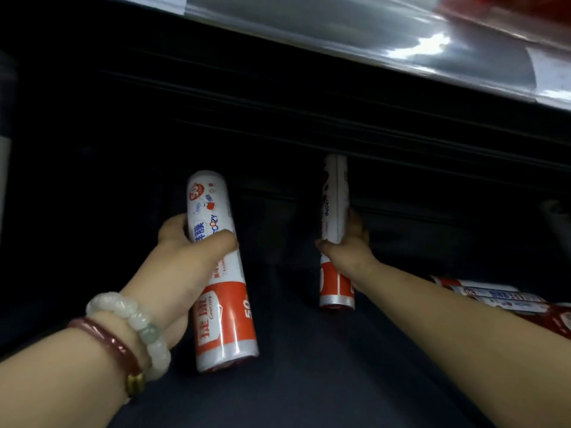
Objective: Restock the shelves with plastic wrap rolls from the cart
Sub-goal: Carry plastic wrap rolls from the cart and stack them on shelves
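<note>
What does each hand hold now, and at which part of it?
The left hand grips one plastic wrap roll around its middle. The right hand grips another roll around its middle too.

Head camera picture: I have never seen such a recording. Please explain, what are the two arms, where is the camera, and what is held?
There is no machine here. The one picture comes from a camera worn on a person's head, looking forward and down into a dark shelf. The left hand, with two bracelets on its wrist, grips a red and white roll of plastic wrap. The right hand grips a second roll, farther in. More rolls lie on the shelf at the right. A shiny shelf edge runs above.
</note>
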